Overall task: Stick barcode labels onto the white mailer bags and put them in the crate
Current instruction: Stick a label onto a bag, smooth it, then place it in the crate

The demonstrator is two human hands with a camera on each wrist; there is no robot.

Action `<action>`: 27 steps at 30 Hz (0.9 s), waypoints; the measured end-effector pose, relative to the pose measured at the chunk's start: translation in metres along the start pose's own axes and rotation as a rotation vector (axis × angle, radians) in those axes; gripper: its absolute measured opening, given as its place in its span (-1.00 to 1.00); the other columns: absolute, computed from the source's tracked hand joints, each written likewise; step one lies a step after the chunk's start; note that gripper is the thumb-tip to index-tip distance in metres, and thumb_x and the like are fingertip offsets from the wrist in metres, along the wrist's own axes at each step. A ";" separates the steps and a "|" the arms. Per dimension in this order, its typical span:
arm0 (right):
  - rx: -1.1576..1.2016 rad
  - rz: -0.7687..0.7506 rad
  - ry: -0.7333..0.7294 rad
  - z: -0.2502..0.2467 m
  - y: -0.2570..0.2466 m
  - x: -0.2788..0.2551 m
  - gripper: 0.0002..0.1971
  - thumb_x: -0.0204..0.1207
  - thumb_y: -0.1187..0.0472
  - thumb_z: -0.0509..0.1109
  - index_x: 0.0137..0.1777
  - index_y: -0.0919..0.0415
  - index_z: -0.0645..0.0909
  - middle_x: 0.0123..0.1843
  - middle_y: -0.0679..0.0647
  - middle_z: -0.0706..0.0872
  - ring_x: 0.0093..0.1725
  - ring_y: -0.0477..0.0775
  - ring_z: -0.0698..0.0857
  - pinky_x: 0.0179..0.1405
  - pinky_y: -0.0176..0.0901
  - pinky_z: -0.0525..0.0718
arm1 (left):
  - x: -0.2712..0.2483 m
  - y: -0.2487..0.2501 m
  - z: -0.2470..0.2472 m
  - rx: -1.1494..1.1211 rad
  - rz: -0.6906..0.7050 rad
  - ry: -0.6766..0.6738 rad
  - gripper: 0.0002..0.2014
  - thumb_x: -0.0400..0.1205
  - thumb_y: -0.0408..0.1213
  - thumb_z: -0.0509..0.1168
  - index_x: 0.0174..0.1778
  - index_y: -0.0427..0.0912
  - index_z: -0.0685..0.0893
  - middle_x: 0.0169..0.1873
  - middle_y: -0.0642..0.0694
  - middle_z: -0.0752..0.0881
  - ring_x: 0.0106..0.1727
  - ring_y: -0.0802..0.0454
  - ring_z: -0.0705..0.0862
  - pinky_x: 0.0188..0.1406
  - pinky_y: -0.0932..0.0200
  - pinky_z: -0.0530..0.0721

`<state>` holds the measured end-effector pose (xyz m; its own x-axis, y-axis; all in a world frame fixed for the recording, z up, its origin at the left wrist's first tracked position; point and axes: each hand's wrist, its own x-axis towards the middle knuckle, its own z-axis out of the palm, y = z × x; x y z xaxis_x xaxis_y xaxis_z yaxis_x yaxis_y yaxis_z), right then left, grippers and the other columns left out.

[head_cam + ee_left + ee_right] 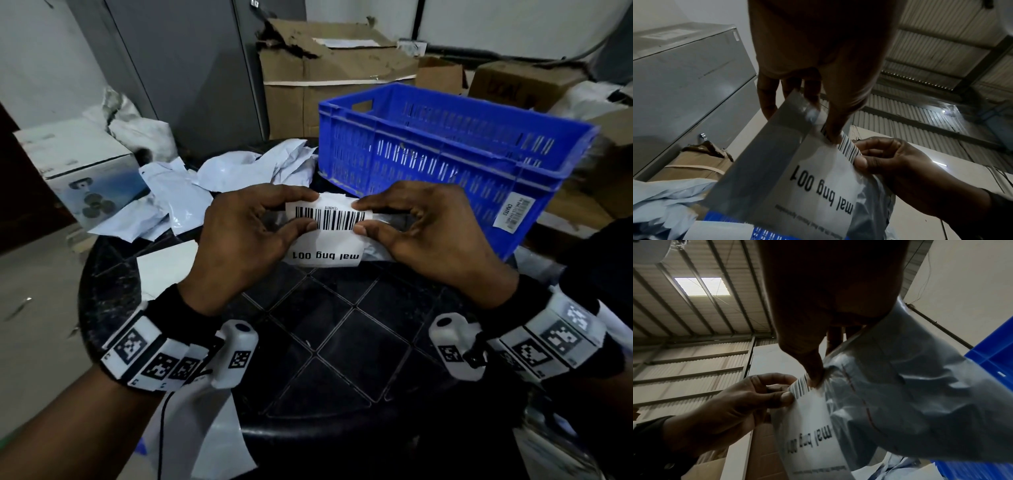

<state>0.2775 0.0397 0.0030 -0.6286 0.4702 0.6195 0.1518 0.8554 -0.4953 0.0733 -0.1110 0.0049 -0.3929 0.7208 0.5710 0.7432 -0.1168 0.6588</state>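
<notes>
Both hands hold a white barcode label (334, 217) flat against a white mailer bag (325, 255) printed "mal bng 001", just above the black table. My left hand (311, 212) pinches the label's left end between thumb and forefinger. My right hand (359, 218) pinches its right end the same way. In the left wrist view the label (849, 147) lies at the bag's (756, 178) top edge. The right wrist view shows the label (800, 389) and the bag (920, 402) hanging below. The blue slotted crate (445, 144) stands behind, to the right.
Several loose white mailer bags (239, 168) are heaped at the back left of the round black table (342, 342). A white sheet (164, 267) lies at its left. Torn cardboard boxes (325, 68), a grey cabinet (188, 68) and a white carton (85, 161) surround it.
</notes>
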 end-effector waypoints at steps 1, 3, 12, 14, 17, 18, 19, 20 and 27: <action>0.001 0.003 0.004 0.000 0.000 0.001 -0.74 0.48 0.01 0.67 0.15 -0.03 0.87 0.01 -0.10 0.87 -0.05 -0.09 0.84 -0.04 0.11 0.79 | 0.001 0.000 0.000 0.045 0.015 -0.005 -0.70 0.49 -0.05 0.65 0.13 0.21 0.86 0.03 0.25 0.83 0.01 0.24 0.81 0.05 0.05 0.83; -0.009 0.008 0.011 0.000 0.002 0.001 -0.77 0.48 0.00 0.66 0.11 -0.04 0.88 -0.03 -0.12 0.85 -0.09 -0.07 0.82 -0.08 0.12 0.77 | 0.002 -0.002 -0.001 0.123 0.044 -0.017 -0.68 0.45 0.05 0.65 0.12 0.25 0.85 0.07 0.20 0.70 0.01 0.21 0.76 0.03 0.05 0.81; 0.001 -0.009 -0.044 -0.003 -0.001 0.005 -0.81 0.49 0.09 0.68 0.09 0.00 0.88 -0.02 -0.12 0.83 -0.07 -0.11 0.81 -0.08 0.05 0.78 | 0.009 0.000 0.001 0.107 0.165 -0.181 -0.59 0.47 0.10 0.59 0.18 0.02 0.86 0.20 0.11 0.75 0.26 0.19 0.72 0.23 -0.05 0.73; 0.005 -0.011 -0.047 -0.003 -0.003 0.006 -0.82 0.48 0.10 0.68 0.07 -0.01 0.88 -0.01 -0.11 0.81 -0.06 -0.11 0.80 -0.07 0.06 0.78 | 0.012 0.002 0.002 0.146 0.208 -0.202 -0.69 0.53 0.04 0.54 0.14 0.02 0.88 0.07 0.13 0.82 0.16 0.13 0.77 0.15 -0.11 0.74; -0.008 0.010 -0.051 -0.005 -0.004 0.006 -0.83 0.46 0.09 0.69 0.04 -0.03 0.88 0.03 -0.10 0.73 -0.09 -0.08 0.76 -0.11 0.07 0.77 | 0.012 0.001 0.004 0.153 0.189 -0.182 -0.73 0.55 0.04 0.49 0.11 0.05 0.90 -0.04 0.09 0.87 0.05 0.06 0.82 0.02 -0.13 0.77; -0.015 0.007 -0.056 -0.006 -0.005 0.006 -0.82 0.45 0.07 0.69 0.03 -0.03 0.87 0.06 -0.11 0.72 -0.10 -0.08 0.76 -0.11 0.09 0.77 | 0.012 0.000 0.005 0.137 0.160 -0.173 -0.72 0.55 0.05 0.49 0.10 0.06 0.90 -0.05 0.09 0.88 0.03 0.06 0.83 -0.02 -0.11 0.78; -0.026 -0.001 -0.068 -0.007 -0.005 0.006 -0.81 0.44 0.05 0.69 0.04 -0.04 0.86 0.09 -0.13 0.74 -0.10 -0.07 0.77 -0.10 0.11 0.77 | 0.011 -0.001 0.006 0.117 0.130 -0.162 -0.72 0.54 0.06 0.49 0.10 0.08 0.90 -0.07 0.09 0.89 0.01 0.07 0.84 -0.05 -0.10 0.80; -0.037 -0.009 -0.085 -0.008 -0.006 0.007 -0.77 0.44 0.02 0.68 0.08 -0.04 0.85 0.12 -0.16 0.77 -0.07 -0.08 0.79 -0.07 0.12 0.78 | 0.011 -0.001 0.006 0.102 0.105 -0.150 -0.73 0.53 0.06 0.49 0.09 0.08 0.90 -0.09 0.09 0.89 -0.01 0.08 0.84 -0.06 -0.09 0.81; 0.004 0.036 -0.137 -0.004 -0.018 0.011 -0.77 0.56 0.04 0.61 0.18 0.02 0.86 0.03 -0.19 0.89 -0.01 -0.24 0.84 0.08 0.00 0.82 | 0.015 0.005 0.005 -0.061 -0.022 -0.144 -0.86 0.50 -0.09 0.65 -0.06 0.06 0.92 -0.24 0.15 0.88 -0.22 0.24 0.81 -0.18 0.05 0.80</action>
<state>0.2709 0.0299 0.0208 -0.7209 0.4665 0.5124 0.1737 0.8375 -0.5181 0.0741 -0.0970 0.0144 -0.3237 0.8134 0.4834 0.6992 -0.1385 0.7014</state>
